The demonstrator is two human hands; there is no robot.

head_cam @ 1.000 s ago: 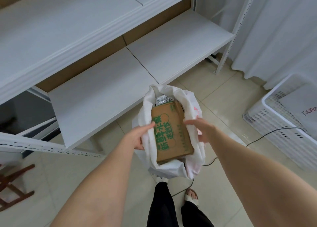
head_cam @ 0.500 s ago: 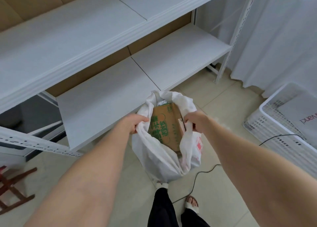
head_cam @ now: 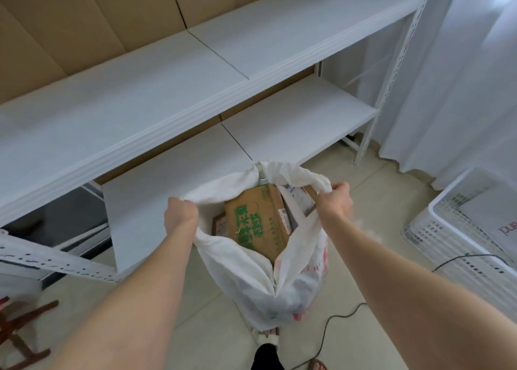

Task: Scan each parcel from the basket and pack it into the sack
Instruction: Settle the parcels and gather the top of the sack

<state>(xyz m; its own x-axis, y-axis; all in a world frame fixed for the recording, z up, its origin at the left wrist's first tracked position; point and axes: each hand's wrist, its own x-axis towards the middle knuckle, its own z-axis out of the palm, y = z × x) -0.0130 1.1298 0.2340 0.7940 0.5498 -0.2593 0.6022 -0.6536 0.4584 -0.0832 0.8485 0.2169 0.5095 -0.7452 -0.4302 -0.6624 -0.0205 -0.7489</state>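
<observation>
- Gripping what, with the left fingers (head_cam: 183,205)?
- Curled tight over bunched white cloth, the left rim of the sack (head_cam: 251,280). Clamped hard, nothing slack. Left hand (head_cam: 180,216) seen from the back only, so no view of the thumb.
- And the right fingers (head_cam: 340,188)?
- Closed the same way on the opposite rim, with the right hand (head_cam: 335,203) a little higher and farther out. Pulled apart from the left, holding the mouth wide between two fists.
- Seen inside?
- Filled mostly by a cardboard box (head_cam: 258,224) with green print. Lay with its long axis running away from the body, far end up near the rim, near end sunk deeper. Wedged beside it, a flat parcel (head_cam: 300,200) on the right and a small parcel (head_cam: 219,225) on the left.
- Resting on the floor (head_cam: 212,336), or hanging?
- Could not tell; lost to view down by the feet.
- Next parcel, then?
- Lay in the white basket (head_cam: 436,246), well off to the right, past the right forearm. A grey mailer (head_cam: 489,216), flat, partly cut off at the edge of view. Nearer the right hand by far, and on the wrong side of the sack for the left.
- Judged how?
- Probably best fetched with the right after loosing that rim, holding the mouth up with the left alone. No scanner seen anywhere. Worth minding the black cable (head_cam: 328,319) trailing across the floor between sack and basket.
</observation>
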